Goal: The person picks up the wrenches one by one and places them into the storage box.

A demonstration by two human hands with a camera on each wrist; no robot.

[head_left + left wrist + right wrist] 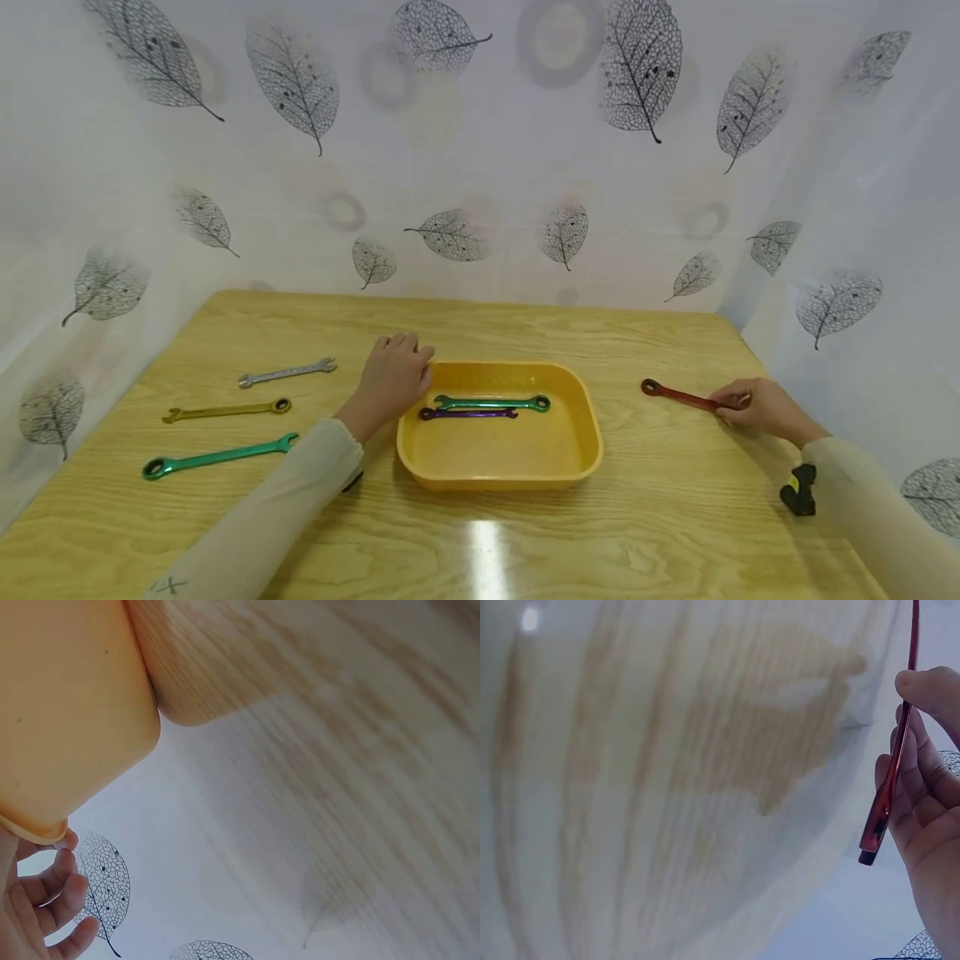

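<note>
Here, the left hand (393,377) grips the yellow tray (498,483) by its far-left rim; rightward, at the table's (675,517) right side, the red wrench (684,397) slants, ring end pointing left and slightly away, pinched by the right hand (765,408).

The red wrench (682,396) looks like smooth coated metal, its glossy shank catching light in the right wrist view. Inside the tray (495,454), the shorter green wrench (491,404) and purple wrench (472,413) show a similar shiny, tinted-metal finish, as does the longer green wrench (221,457) outside it. The gold-coloured wrench (228,411) and silver wrench (288,373) look metallic too. The tray appears to be smooth plastic with a soft sheen. The worktop (660,517) has a wood-grain surface, glossy enough to mirror a bright streak. The 2 sleeves (262,517) look like matt cloth; the curtain (480,167) resembles thin, smooth sheeting.
</note>
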